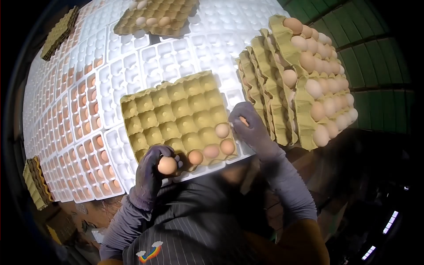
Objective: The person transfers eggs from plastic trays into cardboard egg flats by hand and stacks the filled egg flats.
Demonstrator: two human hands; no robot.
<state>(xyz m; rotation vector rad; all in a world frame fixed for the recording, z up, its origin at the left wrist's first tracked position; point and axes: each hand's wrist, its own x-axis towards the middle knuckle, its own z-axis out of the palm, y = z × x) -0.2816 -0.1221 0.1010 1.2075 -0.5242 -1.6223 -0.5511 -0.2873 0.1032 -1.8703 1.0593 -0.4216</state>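
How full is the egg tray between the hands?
Mostly empty: the tray has four eggs toward its near right; other visible cups are bare.

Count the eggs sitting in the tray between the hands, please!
4: one egg in the near right corner, another behind it, two more to its left. The left hand may hide others.

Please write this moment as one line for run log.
olive tray: four eggs seated | left hand: holding egg | right hand: beside tray's right edge, grip unclear | loaded tray stack: right of tray
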